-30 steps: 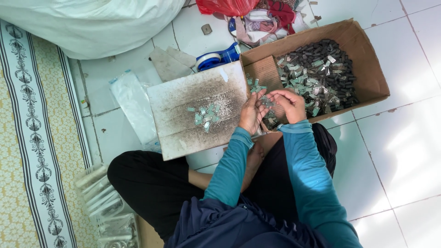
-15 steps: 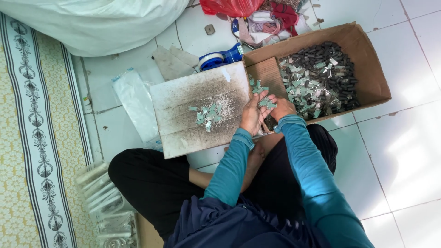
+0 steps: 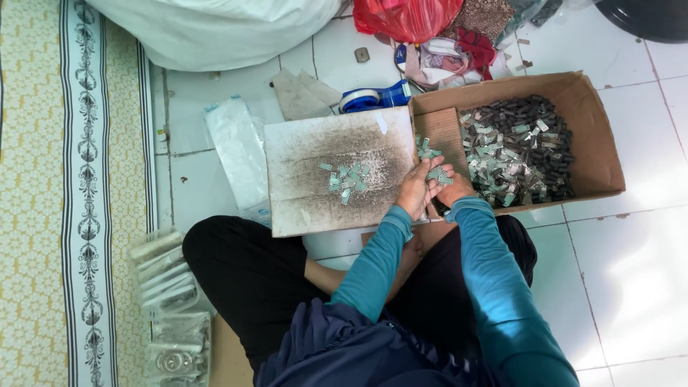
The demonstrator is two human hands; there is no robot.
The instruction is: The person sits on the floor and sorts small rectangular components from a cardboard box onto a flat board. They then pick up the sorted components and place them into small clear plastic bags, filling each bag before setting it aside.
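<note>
Cardboard everywhere: the brown box (image 3: 595, 136) is lying open on the white tiled floor (image 3: 631, 265), holding a heap of small dark and pale green pieces (image 3: 516, 150). Just left of it, a sooty flat cardboard sheet (image 3: 315, 154) is serving as a bench across the seated person's knees, carrying a small cluster of sorted green pieces (image 3: 345, 179).

Both hands are meeting at the box's near left corner. The left hand (image 3: 416, 190) is cupping, fingers curled around a few loose green pieces (image 3: 437, 172); the right hand (image 3: 453, 188) is pressing in against it, fingertips pinching at the same little bunch. Exactly how many pieces either grip is holding, cannot tell.

Judging by look, the pieces are light, stiff, flat and smooth, likely slipping easily; taking them by the flat faces or edges with fingertips seems best, a few at a time. Dark dust is probably smudging off on skin.

Around: a large white sack (image 3: 215, 29) at top, a red plastic bag (image 3: 408, 16), a clear plastic sleeve (image 3: 236, 150), a blue tape dispenser (image 3: 376, 97) just above the sheet, and bagged packets (image 3: 168, 272) beside the patterned mat (image 3: 43, 193). The box's inner flap (image 3: 438, 129) is crowding the hands slightly.
</note>
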